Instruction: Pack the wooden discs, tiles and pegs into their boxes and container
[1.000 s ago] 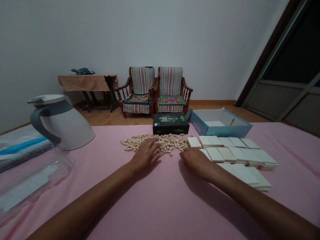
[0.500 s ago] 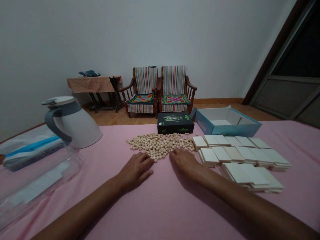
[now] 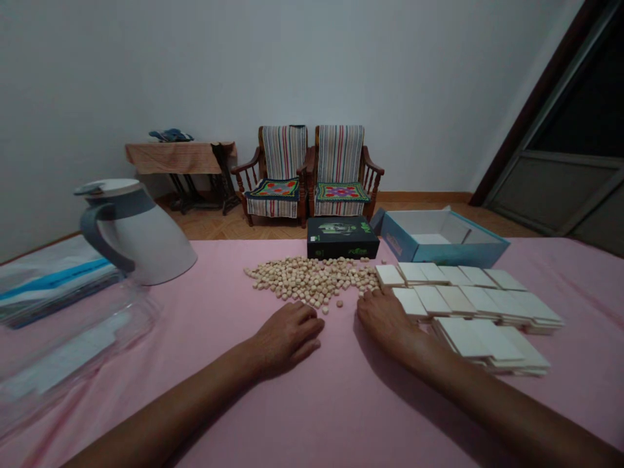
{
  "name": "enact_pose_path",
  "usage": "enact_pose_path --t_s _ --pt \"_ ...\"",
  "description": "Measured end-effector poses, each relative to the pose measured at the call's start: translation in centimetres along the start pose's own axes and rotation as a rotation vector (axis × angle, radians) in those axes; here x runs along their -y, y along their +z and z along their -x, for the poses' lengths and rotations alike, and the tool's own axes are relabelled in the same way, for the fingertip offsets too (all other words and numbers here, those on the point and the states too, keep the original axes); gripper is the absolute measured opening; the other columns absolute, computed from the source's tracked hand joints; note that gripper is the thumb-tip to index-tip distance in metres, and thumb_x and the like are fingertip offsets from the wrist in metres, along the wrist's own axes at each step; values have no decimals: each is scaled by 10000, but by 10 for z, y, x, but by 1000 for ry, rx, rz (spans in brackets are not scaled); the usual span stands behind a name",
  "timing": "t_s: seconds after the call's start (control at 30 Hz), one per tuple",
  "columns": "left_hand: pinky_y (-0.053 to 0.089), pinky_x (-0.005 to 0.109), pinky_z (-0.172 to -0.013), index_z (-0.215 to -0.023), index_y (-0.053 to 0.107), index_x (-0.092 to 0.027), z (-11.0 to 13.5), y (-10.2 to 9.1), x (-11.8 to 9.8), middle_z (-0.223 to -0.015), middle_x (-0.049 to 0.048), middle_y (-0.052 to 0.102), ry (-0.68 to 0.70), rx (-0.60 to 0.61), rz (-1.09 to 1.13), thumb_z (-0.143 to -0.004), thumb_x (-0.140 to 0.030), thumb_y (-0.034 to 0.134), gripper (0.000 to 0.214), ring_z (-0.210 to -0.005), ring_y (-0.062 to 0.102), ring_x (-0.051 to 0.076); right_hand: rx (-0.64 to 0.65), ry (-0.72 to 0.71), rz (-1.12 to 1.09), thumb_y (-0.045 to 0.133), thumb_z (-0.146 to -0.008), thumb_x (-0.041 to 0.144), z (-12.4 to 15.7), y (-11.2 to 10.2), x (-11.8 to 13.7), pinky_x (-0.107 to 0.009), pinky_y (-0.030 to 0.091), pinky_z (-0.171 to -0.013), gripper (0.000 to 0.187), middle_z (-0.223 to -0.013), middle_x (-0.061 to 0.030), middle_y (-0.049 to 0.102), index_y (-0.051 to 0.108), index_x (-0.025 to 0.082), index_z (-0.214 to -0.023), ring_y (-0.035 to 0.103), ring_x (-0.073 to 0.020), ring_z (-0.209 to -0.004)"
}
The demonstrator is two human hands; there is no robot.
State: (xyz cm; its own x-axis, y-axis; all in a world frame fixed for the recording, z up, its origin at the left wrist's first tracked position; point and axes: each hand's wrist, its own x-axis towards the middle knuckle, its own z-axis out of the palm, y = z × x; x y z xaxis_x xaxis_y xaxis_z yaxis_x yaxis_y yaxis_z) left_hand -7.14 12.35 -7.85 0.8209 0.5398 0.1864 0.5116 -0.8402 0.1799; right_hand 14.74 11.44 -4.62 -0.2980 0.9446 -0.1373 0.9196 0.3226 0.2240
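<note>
A low heap of small cream wooden pieces [image 3: 312, 281] lies on the pink cloth [image 3: 229, 403], with a few strays at its lower edge. My right hand [image 3: 387, 322] rests palm down at the heap's lower right, its fingertips close to the heap and beside the nearest of the white rectangular tiles [image 3: 468, 305], which are laid in stacked rows. My left hand [image 3: 287, 338] lies on the cloth just below the heap, fingers loosely curled and apart from the pieces. Neither hand holds anything.
A black printed box [image 3: 342, 237] and an open blue box [image 3: 439, 237] stand beyond the tiles. At left are a tilted white jug [image 3: 141, 234] and a clear plastic sheet [image 3: 73, 338]. Two striped armchairs [image 3: 312, 172] stand by the far wall.
Both hands have shifted right since the earlier frames, and the right hand now sits closer to the tiles. The heap is more compact than when the hands lay among its pieces.
</note>
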Motion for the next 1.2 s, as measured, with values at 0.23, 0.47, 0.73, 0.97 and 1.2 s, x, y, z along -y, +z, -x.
enact_pose_path --t_s 0.23,0.47,0.73,0.97,1.2 --pt "405 358 -789 -1177 503 -218 -25 10 1 -1011 91 547 -119 -25 -98 -896 -356 436 320 -920 487 229 -82 5 -27 424 -822 77 -8 9 0 -389 378 -845 288 -927 -190 682 685 95 -943 612 -255 -918" --pt "400 332 -739 -1025 550 -197 -29 8 -13 -950 76 538 -94 -41 -107 -899 -314 421 215 -862 482 209 -148 -14 -61 419 -836 78 9 6 -1 -373 388 -812 280 -961 -171 668 662 107 -972 592 -245 -941" --pt "413 353 -765 -1053 538 -183 -52 20 -18 -971 88 538 -158 -75 -123 -876 -330 470 240 -888 488 224 -172 -44 -122 416 -822 60 16 11 3 -371 359 -808 256 -957 -147 652 646 104 -929 585 -243 -912" --pt "426 344 -767 -935 585 -183 -40 15 -28 -948 80 546 -177 -76 -64 -862 -294 492 161 -878 501 211 -204 -15 -158 400 -812 46 37 0 -7 -320 348 -717 246 -908 -124 635 616 131 -894 578 -214 -840" --pt "444 377 -817 -1075 582 -198 5 10 -36 -1016 95 570 -199 -106 78 -877 -263 463 240 -932 512 220 -366 229 -200 443 -848 202 22 -3 -89 -275 361 -689 198 -936 -103 607 593 156 -970 563 -202 -857"
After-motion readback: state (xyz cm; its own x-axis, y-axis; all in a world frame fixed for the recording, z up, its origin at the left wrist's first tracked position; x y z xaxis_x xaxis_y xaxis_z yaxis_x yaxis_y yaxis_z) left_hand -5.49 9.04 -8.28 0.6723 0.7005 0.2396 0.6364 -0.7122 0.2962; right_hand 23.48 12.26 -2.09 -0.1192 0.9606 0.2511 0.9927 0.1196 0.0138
